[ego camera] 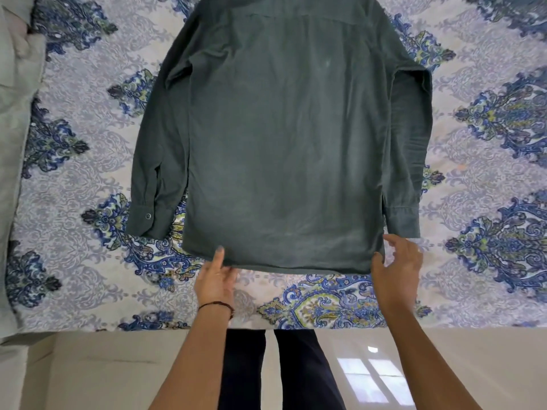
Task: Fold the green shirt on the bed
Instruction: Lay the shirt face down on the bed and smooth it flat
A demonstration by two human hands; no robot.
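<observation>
At the far left a pale grey cloth (13, 119) lies bunched along the edge of the bed (74, 179), whose patterned blue and white sheet shows bare and wide between that cloth and the shirt. The green shirt (281, 137) lies flat, back side up, in the middle of the bed, collar end away from me and hem toward me. Its left sleeve (154, 161) runs down beside the body, the buttoned cuff ending a little short of the hem, with a narrow strip of sheet between cuff and body. My left hand (216, 279) sits at the hem near its left corner: the thumb lies on top of the cloth and the fingers are tucked below the edge, so they pinch the hem. A dark band circles that wrist. A strip of open sheet runs between the hem and the near edge of the bed, and beyond that edge lies glossy floor (444, 368). My right hand (398, 270) is at the hem's right corner, fingers spread apart, the thumb touching the edge, not closed on anything. The right sleeve (410, 149) lies alongside the body, its cuff just above that hand, with broad bare sheet to the right of it
</observation>
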